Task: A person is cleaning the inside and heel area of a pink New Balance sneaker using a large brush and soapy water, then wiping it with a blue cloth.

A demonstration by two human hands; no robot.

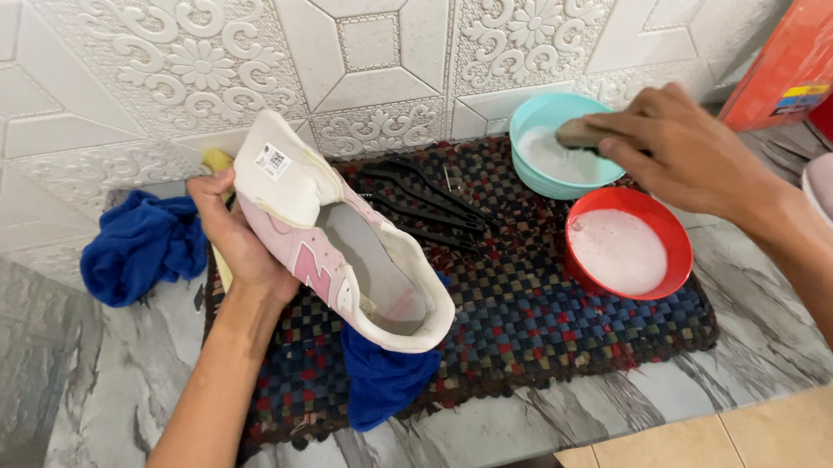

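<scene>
Head view: nearest us, our left hand (236,242) closes its fingers around the pale pink and cream sneaker (346,235), tilting it above the woven checked mat (545,323) and blue cloth (384,377) on the grey marble desk (99,392), opening upward for reach. Farther off, our right hand (681,156) grips a wooden brush (583,132), dipping it in the turquoise plastic bowl (537,123) of white liquid behind the red bowl (678,241).

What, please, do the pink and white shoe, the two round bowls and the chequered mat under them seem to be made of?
The pink and white shoe in the left hand looks like matte fabric or suede, with a cream rubbery sole rim. The teal bowl and the red bowl look like glossy moulded plastic, judging by their thin, even rims. The chequered mat appears woven from cloth strips, with a nubby surface.
</scene>
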